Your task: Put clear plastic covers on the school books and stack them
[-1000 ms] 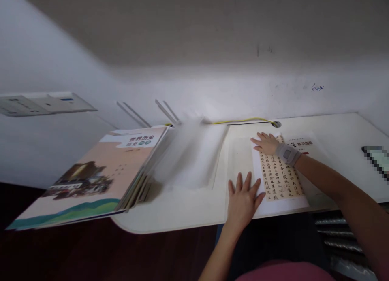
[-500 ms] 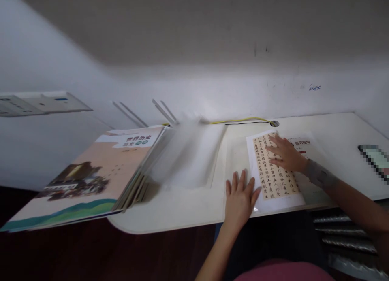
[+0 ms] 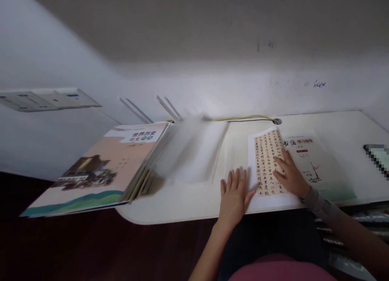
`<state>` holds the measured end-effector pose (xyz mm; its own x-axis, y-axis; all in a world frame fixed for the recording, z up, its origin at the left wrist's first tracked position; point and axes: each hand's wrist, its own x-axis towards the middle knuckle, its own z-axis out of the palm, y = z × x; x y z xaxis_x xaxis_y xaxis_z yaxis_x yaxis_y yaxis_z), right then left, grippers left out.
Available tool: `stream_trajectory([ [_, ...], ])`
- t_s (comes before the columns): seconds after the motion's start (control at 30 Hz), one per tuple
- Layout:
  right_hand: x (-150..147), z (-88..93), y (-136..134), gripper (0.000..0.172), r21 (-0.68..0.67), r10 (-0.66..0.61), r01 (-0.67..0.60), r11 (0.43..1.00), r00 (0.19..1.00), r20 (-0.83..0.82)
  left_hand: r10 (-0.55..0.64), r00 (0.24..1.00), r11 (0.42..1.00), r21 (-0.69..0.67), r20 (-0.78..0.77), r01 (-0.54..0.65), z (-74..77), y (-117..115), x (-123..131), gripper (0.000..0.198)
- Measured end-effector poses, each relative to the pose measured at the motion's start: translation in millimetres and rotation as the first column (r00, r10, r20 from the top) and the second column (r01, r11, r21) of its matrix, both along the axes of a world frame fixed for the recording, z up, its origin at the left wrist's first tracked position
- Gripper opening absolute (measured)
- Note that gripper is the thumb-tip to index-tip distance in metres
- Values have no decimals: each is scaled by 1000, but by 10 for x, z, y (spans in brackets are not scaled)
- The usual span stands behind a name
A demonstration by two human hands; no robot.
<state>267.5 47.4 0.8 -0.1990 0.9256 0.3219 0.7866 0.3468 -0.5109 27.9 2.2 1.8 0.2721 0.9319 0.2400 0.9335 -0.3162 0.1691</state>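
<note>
A calligraphy workbook (image 3: 316, 163) with a pale green cover lies on the white desk. Over its left part sits a curved page with columns of brushed characters (image 3: 264, 167), its top right corner lifting a little. My right hand (image 3: 290, 175), fingers spread, rests on the right side of this page, with a grey band around the wrist. My left hand (image 3: 234, 198) lies flat with fingers apart at the page's lower left, over a clear plastic sheet (image 3: 232, 155) on the desk. Nothing is gripped in either hand.
At the left, a stack of books topped by a world history atlas (image 3: 100, 163) overhangs the desk (image 3: 179, 208) edge. Beside it are blurred translucent sheets (image 3: 188, 155). A yellow cable (image 3: 246, 117) runs along the wall to a desk hole. A pixelated device (image 3: 378, 159) lies far right.
My right hand has slid down the page toward me, and more of the workbook's cover and title shows. My left hand stays nearly in place. The view has shifted slightly.
</note>
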Motion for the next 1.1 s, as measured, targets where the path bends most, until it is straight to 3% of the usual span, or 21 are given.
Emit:
stream_trajectory([
  [0.3,-126,70,0,52,41,36,-42,998,990,135,17,999,999,29,-28,-16,-50,-33,-1,63],
  [0.6,-109,96,-82,53,1,153,-158,987,958,242,11,1000,999,47,-29,-10,-48,-19,15,63],
  [0.73,8,71,67,54,-20,165,-164,986,971,172,-5,999,1000,26,-36,6,-12,-27,23,61],
  [0.9,76,19,317,65,-161,112,-112,981,994,-6,-18,1000,1000,14,1,18,14,-35,-16,52],
  [1.03,57,-21,371,66,-125,175,-180,976,983,-49,-26,996,1000,-9,80,26,20,-19,-122,52],
  [1.1,60,-44,379,65,-113,150,-155,981,987,-52,-17,995,1000,-15,102,19,5,-2,-171,52],
])
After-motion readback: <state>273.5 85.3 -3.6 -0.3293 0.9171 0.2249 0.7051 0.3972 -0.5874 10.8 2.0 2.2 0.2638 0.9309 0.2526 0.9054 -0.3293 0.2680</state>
